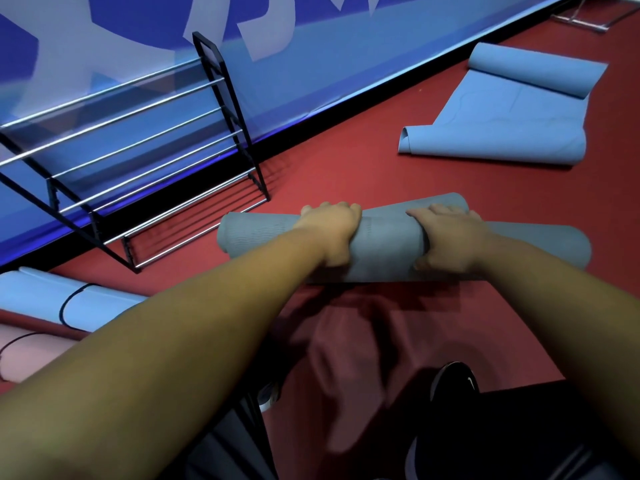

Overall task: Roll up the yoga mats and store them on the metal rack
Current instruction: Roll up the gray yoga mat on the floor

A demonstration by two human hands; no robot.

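Observation:
A grey-blue yoga mat [388, 247] lies rolled up on the red floor in front of me. My left hand [332, 230] grips the roll left of its middle, and my right hand [450, 237] grips it right of the middle. The metal rack [138, 147], black-framed with silver bars, stands empty against the blue wall to the left, its foot close to the roll's left end. A light blue mat [512, 116] lies half unrolled at the far right, both its ends curled.
A rolled light blue mat [65, 299] with a black strap and a pink rolled mat [31, 355] lie at the left edge. My black shoe [453, 379] is below the roll. A metal frame [585, 19] stands at the top right.

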